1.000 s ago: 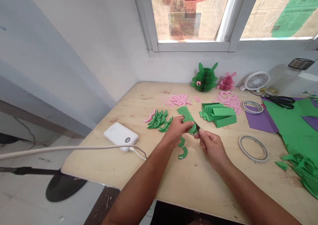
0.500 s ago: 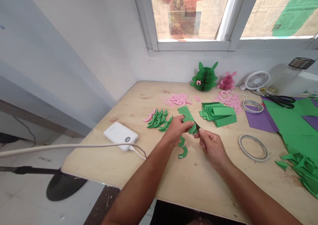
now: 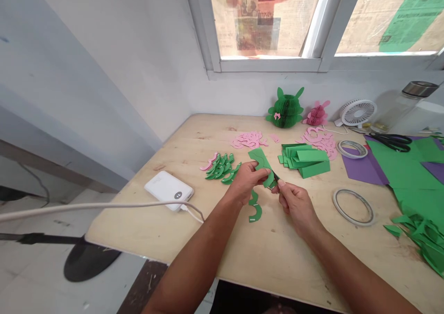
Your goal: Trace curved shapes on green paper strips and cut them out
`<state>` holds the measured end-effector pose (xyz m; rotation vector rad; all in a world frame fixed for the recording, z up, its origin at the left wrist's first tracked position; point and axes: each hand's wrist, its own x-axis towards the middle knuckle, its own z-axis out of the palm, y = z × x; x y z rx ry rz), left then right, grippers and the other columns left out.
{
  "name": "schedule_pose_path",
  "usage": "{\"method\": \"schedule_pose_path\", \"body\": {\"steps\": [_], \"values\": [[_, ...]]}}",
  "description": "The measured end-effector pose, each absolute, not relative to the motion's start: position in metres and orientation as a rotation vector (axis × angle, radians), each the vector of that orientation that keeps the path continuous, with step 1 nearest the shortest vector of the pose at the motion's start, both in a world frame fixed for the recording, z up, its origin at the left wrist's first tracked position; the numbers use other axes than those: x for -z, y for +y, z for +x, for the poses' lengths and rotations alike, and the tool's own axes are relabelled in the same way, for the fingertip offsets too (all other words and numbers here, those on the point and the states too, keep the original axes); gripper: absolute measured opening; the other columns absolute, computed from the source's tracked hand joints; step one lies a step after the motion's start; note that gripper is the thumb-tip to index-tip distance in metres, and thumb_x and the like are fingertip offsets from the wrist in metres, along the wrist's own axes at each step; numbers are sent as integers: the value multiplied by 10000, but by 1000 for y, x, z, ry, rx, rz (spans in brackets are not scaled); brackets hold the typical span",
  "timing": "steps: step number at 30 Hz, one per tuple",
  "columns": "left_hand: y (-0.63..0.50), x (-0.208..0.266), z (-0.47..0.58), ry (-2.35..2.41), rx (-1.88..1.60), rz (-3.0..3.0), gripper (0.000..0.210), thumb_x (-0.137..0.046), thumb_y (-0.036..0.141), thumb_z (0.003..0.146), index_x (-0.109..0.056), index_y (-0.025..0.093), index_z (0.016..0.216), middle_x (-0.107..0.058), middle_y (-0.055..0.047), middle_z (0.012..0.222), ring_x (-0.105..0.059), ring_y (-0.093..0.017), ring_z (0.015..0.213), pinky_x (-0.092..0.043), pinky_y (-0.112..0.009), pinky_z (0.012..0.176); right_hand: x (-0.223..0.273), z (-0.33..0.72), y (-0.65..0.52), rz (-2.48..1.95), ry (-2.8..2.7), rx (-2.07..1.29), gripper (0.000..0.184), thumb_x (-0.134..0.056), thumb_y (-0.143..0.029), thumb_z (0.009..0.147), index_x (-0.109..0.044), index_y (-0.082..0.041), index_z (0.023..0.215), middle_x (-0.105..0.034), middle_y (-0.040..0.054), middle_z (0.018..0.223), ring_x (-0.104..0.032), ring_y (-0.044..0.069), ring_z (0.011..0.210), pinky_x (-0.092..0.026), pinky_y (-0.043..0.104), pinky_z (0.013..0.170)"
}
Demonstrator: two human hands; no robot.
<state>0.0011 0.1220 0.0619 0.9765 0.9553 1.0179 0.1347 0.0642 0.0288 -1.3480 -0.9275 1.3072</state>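
Pinched in my left hand (image 3: 250,177) is a piece of green paper (image 3: 257,155) with a curved line drawn on it. My right hand (image 3: 293,200) is closed around a pair of scissors (image 3: 276,176); only the dark blades show, lying against the paper's right edge, and the handles are hidden in my fingers. Below my left hand, a curved green paper cutout (image 3: 255,213) lies on the table. Left of that hand are several green curved cutouts (image 3: 222,165) with a pink one beside them. A stack of folded green paper (image 3: 305,158) sits beyond my right hand.
Pink cutouts (image 3: 249,139) lie towards the back. A green honeycomb paper figure (image 3: 286,109), a smaller pink one (image 3: 317,114) and a white fan (image 3: 358,112) stand by the wall. Tape rolls (image 3: 354,220) are at right. A white power bank (image 3: 169,189) with a cable is at left.
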Motion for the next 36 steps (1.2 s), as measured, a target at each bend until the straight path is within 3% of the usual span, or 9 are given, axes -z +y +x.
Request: {"method": "schedule_pose_path", "body": {"steps": [15,36], "values": [[123,-64,-2,959,-994,1055,382,-717,312,558,-350,209,569,-403,76,512,-366,-72,515,-284,-234,535,-29,134,64,-1350,-926,-1336,546,-677,-701,692,-617,-159,676,-318,-85,432,-188,60,427,-106,259,448],[123,-67,-3,960,-940,1052,310,-714,310,541,-430,195,585,-427,71,527,-343,-69,514,-280,-232,530,-35,133,64,-1376,-957,-1324,579,-669,-740,657,-613,-164,658,-325,-83,415,-207,65,418,-128,254,444]]}}
